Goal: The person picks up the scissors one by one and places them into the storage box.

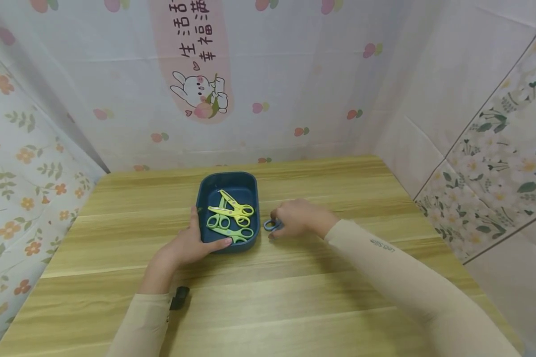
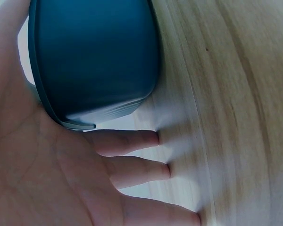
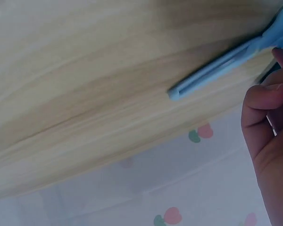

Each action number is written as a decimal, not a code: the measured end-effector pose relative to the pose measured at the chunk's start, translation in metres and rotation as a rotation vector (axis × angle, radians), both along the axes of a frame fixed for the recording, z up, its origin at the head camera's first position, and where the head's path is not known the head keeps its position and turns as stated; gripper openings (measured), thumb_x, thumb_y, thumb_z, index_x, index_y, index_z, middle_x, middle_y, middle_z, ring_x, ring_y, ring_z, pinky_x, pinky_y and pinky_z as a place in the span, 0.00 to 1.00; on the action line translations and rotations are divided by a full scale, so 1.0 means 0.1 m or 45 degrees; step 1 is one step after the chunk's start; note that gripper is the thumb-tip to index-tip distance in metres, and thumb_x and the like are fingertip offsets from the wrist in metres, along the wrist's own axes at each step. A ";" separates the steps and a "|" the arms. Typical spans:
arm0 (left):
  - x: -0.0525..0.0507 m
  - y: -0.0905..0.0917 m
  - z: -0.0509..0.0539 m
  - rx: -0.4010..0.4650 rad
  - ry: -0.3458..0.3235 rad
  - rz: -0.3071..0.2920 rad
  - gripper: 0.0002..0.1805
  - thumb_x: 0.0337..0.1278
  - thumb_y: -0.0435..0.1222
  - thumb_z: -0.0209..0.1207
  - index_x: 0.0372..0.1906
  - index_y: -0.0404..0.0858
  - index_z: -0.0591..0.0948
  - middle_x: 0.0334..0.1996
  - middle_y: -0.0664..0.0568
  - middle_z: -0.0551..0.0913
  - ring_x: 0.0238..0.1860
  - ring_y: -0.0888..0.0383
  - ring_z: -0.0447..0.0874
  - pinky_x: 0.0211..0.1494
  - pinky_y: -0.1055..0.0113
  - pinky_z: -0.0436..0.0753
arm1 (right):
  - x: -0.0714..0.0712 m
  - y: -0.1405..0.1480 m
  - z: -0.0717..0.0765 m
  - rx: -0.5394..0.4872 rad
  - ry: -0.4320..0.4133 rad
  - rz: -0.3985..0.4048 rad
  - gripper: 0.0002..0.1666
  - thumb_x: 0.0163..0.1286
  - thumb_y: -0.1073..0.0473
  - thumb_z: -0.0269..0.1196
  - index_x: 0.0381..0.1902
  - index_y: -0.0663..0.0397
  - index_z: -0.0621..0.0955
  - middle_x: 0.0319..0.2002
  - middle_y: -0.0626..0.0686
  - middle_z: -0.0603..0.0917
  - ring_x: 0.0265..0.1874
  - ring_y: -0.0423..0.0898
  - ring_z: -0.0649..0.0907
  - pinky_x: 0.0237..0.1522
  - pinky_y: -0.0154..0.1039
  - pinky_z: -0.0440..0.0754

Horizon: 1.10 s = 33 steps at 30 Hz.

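Note:
My left hand (image 1: 183,248) rests against the left side and near corner of a dark blue box (image 1: 228,174), its thumb over the near rim. In the left wrist view, several straight fingers (image 2: 132,142) touch the table beside the box. Inside lie yellow scissors (image 1: 232,212) and green scissors (image 1: 236,233), overlapping. Just right of the box, my right hand (image 1: 297,218) is curled over a pair of blue scissors (image 3: 217,69). One handle loop shows past its fingertips; the blades lie low along the table in the right wrist view. The exact finger contact is partly hidden.
The wood-grain table (image 1: 259,307) carries the box near its back edge. A patterned curtain (image 1: 272,89) hangs behind it, with more curtains at both sides. A small black strap end (image 1: 180,297) sticks out at the left wrist.

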<state>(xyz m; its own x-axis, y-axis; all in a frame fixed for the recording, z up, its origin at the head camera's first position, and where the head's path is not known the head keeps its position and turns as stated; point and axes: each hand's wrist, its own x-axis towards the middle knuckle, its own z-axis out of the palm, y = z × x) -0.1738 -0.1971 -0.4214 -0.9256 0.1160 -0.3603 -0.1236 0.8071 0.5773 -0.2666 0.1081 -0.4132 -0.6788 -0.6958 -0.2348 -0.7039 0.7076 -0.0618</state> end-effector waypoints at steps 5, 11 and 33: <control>0.00 0.00 0.01 0.009 0.000 -0.004 0.83 0.53 0.78 0.62 0.82 0.34 0.19 0.80 0.18 0.52 0.80 0.24 0.61 0.79 0.33 0.67 | 0.09 0.06 -0.04 0.001 0.028 0.016 0.26 0.65 0.32 0.72 0.45 0.45 0.88 0.36 0.43 0.89 0.33 0.42 0.86 0.41 0.49 0.88; 0.02 0.00 0.02 0.004 -0.015 -0.003 0.83 0.53 0.78 0.62 0.81 0.34 0.18 0.81 0.18 0.51 0.80 0.24 0.60 0.79 0.32 0.67 | 0.20 0.17 -0.07 0.006 0.047 0.058 0.26 0.66 0.33 0.72 0.48 0.45 0.87 0.30 0.41 0.85 0.27 0.38 0.79 0.33 0.44 0.83; 0.02 -0.02 -0.01 0.021 0.008 -0.014 0.83 0.54 0.77 0.62 0.82 0.34 0.18 0.81 0.19 0.53 0.80 0.26 0.61 0.79 0.34 0.68 | 0.03 0.85 -0.18 -0.086 0.006 -0.166 0.40 0.67 0.31 0.71 0.66 0.50 0.83 0.41 0.48 0.79 0.30 0.43 0.75 0.34 0.40 0.73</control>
